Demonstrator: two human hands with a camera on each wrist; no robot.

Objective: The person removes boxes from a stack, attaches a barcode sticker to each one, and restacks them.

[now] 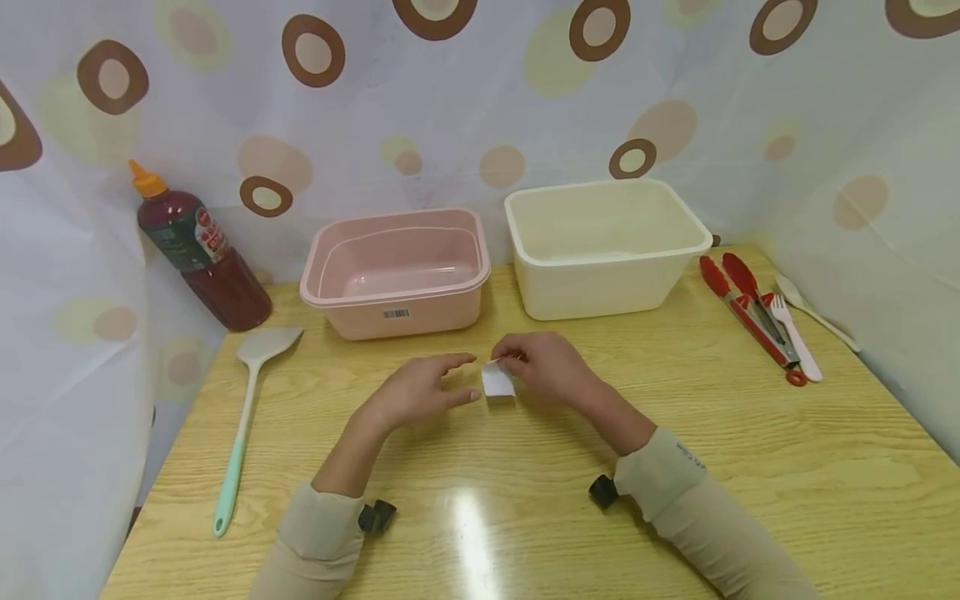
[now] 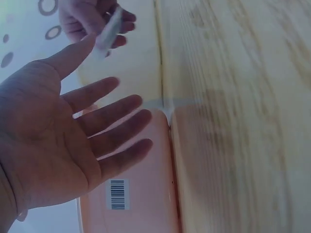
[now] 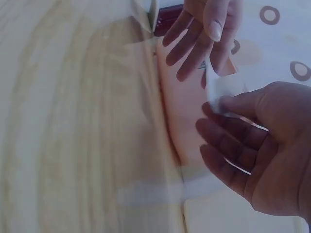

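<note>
A small white paper-like piece, flat-faced with a greyish lower edge, is raised above the wooden table. My right hand pinches it between thumb and forefinger; the right wrist view shows this white piece as a thin upright sheet, slightly blurred. My left hand is just to its left, fingers spread and extended toward it. Seen from the left wrist, the palm of the left hand faces the camera with nothing in it.
Behind the hands stand a pink basin and a cream basin. On the left are a sauce bottle and a spatula. Red-tipped tongs, a pale fork and a spoon lie at right.
</note>
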